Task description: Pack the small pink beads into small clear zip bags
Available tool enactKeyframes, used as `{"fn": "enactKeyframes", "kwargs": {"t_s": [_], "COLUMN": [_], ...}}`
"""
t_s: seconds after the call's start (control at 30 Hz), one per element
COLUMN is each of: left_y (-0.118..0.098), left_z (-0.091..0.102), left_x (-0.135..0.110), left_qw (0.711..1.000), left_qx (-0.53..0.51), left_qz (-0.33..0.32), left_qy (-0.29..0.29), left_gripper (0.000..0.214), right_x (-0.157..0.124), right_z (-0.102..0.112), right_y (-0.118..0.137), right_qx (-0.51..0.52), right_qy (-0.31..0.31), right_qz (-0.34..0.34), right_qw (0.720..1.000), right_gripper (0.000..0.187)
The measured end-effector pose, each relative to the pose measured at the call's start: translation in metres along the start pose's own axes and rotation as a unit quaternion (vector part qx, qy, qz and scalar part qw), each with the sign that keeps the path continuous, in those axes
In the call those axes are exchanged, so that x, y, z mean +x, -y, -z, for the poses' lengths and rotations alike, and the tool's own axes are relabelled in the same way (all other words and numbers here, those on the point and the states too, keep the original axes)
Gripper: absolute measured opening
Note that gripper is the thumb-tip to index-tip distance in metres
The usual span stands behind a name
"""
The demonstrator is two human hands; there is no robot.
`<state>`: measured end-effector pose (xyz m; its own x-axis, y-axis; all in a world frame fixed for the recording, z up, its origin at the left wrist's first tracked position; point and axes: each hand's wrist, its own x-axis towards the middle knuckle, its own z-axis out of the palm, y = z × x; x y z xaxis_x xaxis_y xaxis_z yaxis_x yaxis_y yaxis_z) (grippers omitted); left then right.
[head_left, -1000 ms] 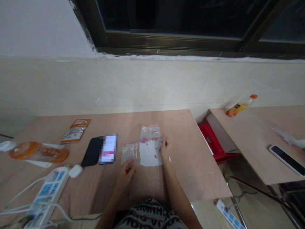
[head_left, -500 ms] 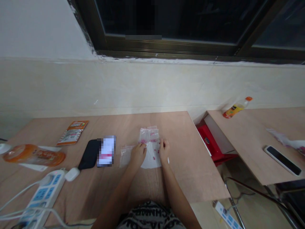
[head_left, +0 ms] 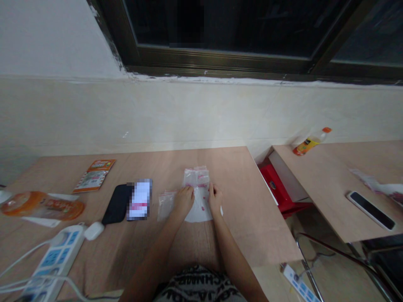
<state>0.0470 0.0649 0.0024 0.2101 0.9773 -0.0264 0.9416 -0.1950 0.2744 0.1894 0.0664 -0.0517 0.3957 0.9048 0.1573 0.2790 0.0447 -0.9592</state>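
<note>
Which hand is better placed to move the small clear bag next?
Left, probably: the left hand is beside the small clear bag; the right hand is farther, on the pink-bead bag.

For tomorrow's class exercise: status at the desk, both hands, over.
Left hand, right hand on clear bag of pink beads. White sheet beneath. Small clear bag by left hand. Dark phone off left, apart.

The left hand [head_left: 183, 201] and right hand [head_left: 215, 199] rest on a clear zip bag [head_left: 195, 178] of pink beads [head_left: 189, 184] at twelve o'clock.
</note>
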Motion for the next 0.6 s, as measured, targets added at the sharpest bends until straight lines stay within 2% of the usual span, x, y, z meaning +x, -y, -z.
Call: {"fn": "enactKeyframes", "kwargs": {"t_s": [0.2, 0.37, 0.43, 0.5, 0.6], "left_y": [-0.02, -0.032, -0.029, -0.022, -0.004], "left_z": [-0.003, -0.01, -0.008, -0.005, 0.004], "left_x": [-0.011, -0.015, -0.013, -0.008, 0.006], "left_qw": [0.992, 0.99, 0.991, 0.992, 0.992], "left_qx": [-0.096, -0.092, -0.095, -0.099, -0.09], "left_qz": [-0.083, -0.098, -0.093, -0.072, -0.002], "left_qy": [0.023, 0.049, 0.029, -0.015, -0.089], "left_gripper": [0.015, 0.013, 0.01, 0.01, 0.017], "right_x": [0.0, 0.0, 0.001, 0.001, 0.001], "right_z": [0.0, 0.002, 0.003, 0.003, 0.002], "right_y": [0.0, 0.005, 0.006, 0.006, 0.004], "right_qx": [-0.015, -0.016, -0.017, -0.013, -0.008], "right_qy": [0.003, 0.002, -0.002, -0.002, 0.003], "right_qz": [-0.002, 0.015, 0.024, 0.028, 0.025], "right_qw": [1.0, 1.0, 1.0, 1.0, 1.0], "right_gripper": [0.05, 0.05, 0.05, 0.05, 0.05]}}
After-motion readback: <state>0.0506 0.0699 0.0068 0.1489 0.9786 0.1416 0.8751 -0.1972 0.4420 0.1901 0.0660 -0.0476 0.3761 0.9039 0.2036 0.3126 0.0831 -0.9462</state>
